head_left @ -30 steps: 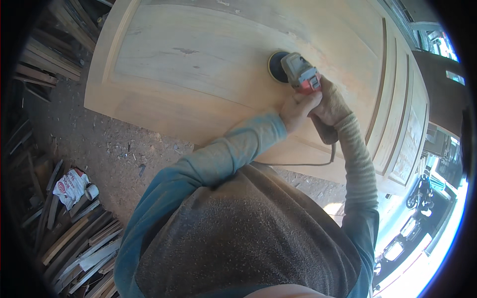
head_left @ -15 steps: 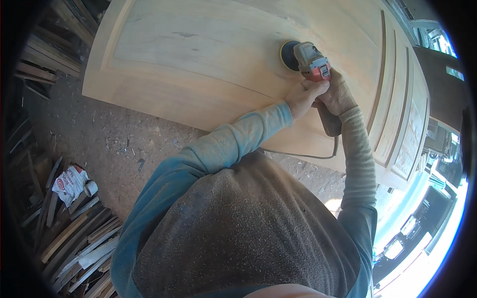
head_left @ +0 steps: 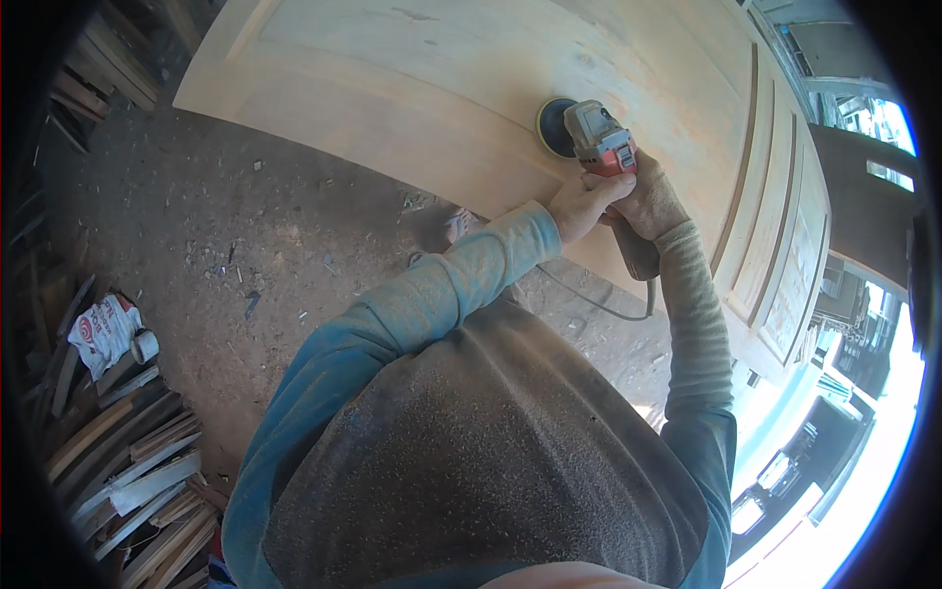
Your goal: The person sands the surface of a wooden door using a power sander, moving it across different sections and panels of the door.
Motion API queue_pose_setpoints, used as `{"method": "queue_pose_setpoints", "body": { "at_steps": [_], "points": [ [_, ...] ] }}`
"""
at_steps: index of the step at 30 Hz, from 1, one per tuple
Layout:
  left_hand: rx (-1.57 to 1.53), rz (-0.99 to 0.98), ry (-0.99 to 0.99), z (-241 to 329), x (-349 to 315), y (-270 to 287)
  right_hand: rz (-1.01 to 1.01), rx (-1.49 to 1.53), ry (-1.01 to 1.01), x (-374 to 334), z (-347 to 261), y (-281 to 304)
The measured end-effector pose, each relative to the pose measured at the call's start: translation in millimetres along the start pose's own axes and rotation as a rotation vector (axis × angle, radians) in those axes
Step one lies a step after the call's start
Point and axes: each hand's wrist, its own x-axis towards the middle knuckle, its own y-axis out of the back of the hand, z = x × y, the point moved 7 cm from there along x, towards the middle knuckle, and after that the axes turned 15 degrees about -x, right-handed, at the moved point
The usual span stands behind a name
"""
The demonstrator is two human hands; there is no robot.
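Both my hands are closed around an angle grinder (head_left: 601, 135) with a grey head, a red band and a dark body. Its round sanding disc (head_left: 557, 127), dark with a yellow rim, stands tilted at the surface of a pale wooden panelled door (head_left: 392, 118). My left hand (head_left: 587, 204) grips near the red band, thumb laid along it. Wrapped around the body from the right is my right hand (head_left: 652, 200); its fingers are partly hidden. A dark power cord (head_left: 613, 314) hangs in a loop from the tool's rear end.
Recessed panels and mouldings (head_left: 765, 196) run along the door's right part. Stacked wood strips (head_left: 147, 481) lie at the lower left, beside a white bag with red print (head_left: 103, 334). Shavings and scraps litter the dirt floor (head_left: 265, 255). A foot (head_left: 457, 224) shows below the door edge.
My hands and the grinder have come nearer to the door's front edge. The view has shifted, so more floor shows at the left and a foot has come into sight.
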Motion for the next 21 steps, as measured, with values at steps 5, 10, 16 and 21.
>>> {"method": "queue_pose_setpoints", "body": {
  "at_steps": [5,10,16,21],
  "points": [
    [0.016,0.045,-0.015,12.5,4.2,-4.6,-0.022,0.050,-0.100,6.6,6.6,1.0],
    [-0.003,0.047,0.003,7.0,38.4,-19.2,0.025,-0.063,-0.181,18.8,34.3,22.5],
    [0.073,0.049,-0.052,4.0,89.0,-14.5,0.134,-0.190,-0.107,45.7,73.9,42.8],
    [-0.005,0.050,-0.028,4.5,131.5,-23.6,0.175,-0.143,-0.077,75.5,116.8,70.6]
  ]
}}
